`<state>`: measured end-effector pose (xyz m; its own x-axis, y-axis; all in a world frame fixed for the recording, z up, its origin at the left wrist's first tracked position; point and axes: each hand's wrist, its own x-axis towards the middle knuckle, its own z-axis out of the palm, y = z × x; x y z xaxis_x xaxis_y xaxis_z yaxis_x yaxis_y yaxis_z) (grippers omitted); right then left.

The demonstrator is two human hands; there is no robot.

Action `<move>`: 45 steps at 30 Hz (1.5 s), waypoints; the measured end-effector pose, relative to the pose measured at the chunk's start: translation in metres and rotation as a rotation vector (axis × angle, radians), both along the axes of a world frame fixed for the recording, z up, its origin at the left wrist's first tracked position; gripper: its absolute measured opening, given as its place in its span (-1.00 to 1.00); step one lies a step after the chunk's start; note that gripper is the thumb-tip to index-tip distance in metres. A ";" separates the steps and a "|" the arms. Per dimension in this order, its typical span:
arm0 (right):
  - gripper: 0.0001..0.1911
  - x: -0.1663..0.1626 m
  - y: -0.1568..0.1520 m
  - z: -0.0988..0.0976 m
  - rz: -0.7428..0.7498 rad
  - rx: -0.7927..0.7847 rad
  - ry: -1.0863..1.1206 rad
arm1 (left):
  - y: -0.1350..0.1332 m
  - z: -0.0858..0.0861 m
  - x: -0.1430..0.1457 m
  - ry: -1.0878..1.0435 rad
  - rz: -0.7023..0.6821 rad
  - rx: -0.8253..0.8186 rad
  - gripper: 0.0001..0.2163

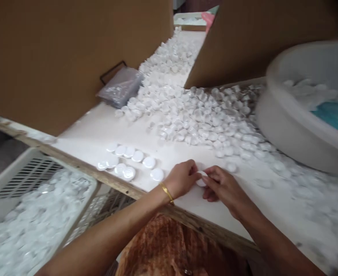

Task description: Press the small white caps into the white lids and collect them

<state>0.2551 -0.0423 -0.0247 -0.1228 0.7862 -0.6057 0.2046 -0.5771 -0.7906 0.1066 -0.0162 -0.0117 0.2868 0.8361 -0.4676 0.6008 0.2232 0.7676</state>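
Between my two hands, just above the white tabletop (82, 132), is a round white plastic cap (201, 179). My left hand (183, 177), with a gold bracelet on its wrist, pinches the cap's left edge. From the other side, the thumb and fingers of my right hand (220, 184) grip the same cap. To the left of my hands, several white caps (149, 162) lie flat in loose rows, smooth face up. One more white cap (157, 174) lies nearest my left hand. Beyond my hands spreads a large heap of loose white caps (186, 115).
At right stands a big white tub (289, 119) with a teal thing inside. Brown cardboard panels (99, 46) rise at the back. A plastic-wrapped pack (122, 85) leans near the left panel. Below the wooden table edge (114, 184), a white basket (92, 188) holds many white pieces.
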 end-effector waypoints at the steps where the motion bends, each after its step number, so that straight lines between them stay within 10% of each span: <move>1: -0.67 0.000 0.000 -0.001 0.007 -0.008 -0.002 | 0.000 0.000 -0.001 0.006 -0.014 -0.018 -0.85; 15: -0.79 -0.001 0.014 0.003 0.128 -0.128 0.082 | 0.010 0.005 -0.003 0.076 -0.081 -0.269 -0.85; 21: -0.66 0.009 0.001 0.010 -0.015 0.008 0.069 | 0.005 0.011 -0.004 0.370 -0.144 0.164 -0.76; 26: -0.73 0.078 -0.010 0.039 -0.091 0.210 -0.095 | 0.008 0.021 0.007 0.532 -0.198 0.471 -0.67; 31: -0.83 0.135 -0.033 0.052 0.130 0.207 -0.445 | 0.018 0.005 0.046 0.596 -0.168 0.888 -0.64; 39: -0.82 0.121 -0.028 0.027 0.079 0.338 -0.549 | 0.027 -0.019 0.060 0.582 -0.180 0.969 -0.57; 45: -0.66 0.083 0.015 0.018 0.327 0.596 -0.941 | 0.024 -0.019 0.054 0.677 -0.155 1.005 -0.56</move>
<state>0.3385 -0.0276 -0.0064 -0.0709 0.9914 -0.1104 0.9265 0.0244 -0.3756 0.1608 0.0079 -0.0307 0.3651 0.8898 0.2737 0.9136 -0.3990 0.0785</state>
